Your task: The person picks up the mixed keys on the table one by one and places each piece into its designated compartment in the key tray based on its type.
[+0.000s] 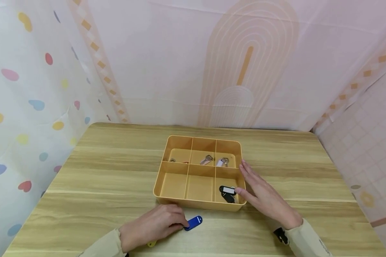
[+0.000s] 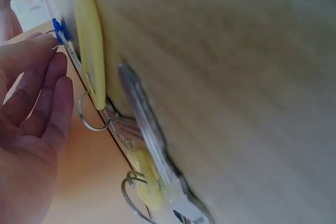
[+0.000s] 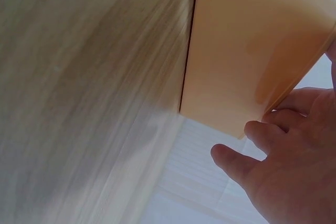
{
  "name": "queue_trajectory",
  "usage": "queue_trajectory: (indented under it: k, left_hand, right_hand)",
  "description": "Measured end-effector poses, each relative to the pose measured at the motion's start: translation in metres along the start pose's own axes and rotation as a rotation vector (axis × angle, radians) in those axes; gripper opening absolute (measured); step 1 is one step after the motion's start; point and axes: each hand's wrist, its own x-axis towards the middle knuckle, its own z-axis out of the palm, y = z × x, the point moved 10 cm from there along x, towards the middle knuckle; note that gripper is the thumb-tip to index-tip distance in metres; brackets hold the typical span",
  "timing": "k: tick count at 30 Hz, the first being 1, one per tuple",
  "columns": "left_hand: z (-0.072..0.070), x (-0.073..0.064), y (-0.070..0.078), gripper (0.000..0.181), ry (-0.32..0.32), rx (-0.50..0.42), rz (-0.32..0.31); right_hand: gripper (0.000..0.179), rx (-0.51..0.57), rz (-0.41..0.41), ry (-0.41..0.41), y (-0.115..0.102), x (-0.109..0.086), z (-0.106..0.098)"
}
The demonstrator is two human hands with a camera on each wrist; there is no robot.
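My left hand (image 1: 159, 224) is in front of the orange divided tray (image 1: 199, 204), pinching a blue key tag (image 1: 194, 222) between thumb and finger. In the left wrist view, yellow key tags (image 2: 93, 45) with metal rings and a silver key (image 2: 152, 124) lie on the table by that hand. My right hand (image 1: 266, 195) rests at the tray's right side, fingers extended along the rim and thumb over the front right compartment. Black key tags (image 1: 227, 198) lie in that compartment, close to the thumb. In the right wrist view, fingertips (image 3: 260, 132) are near the tray's outer wall.
Along the tray's back row lie a key (image 1: 207, 159) in the middle compartment and a white key tag (image 1: 219, 162) at right; small metal and red bits show at back left. The wooden table (image 1: 115, 171) meets a patterned curtain (image 1: 161, 71) behind.
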Motion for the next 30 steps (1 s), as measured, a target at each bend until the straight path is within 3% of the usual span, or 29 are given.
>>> queue_trajectory:
  k: [12, 19, 26, 30]
  left_hand:
    - [-0.024, 0.002, 0.018, 0.018, 0.164, -0.01, 0.08]
    - [-0.046, 0.011, 0.03, 0.023, 0.26, -0.026, 0.13]
    - [-0.07, 0.019, 0.04, 0.025, 0.383, -0.1, 0.199]
    - [-0.083, 0.024, 0.041, 0.032, 0.438, -0.133, 0.208]
  right_hand:
    - [0.078, 0.009, -0.009, -0.001, 0.0, -0.001, 0.0]
    - [0.079, 0.021, 0.003, -0.004, 0.002, -0.001, 0.0]
    - [0.08, 0.017, 0.003, -0.004, 0.003, -0.001, 0.0]
    - [0.08, 0.021, 0.003, -0.005, 0.003, 0.0, 0.001]
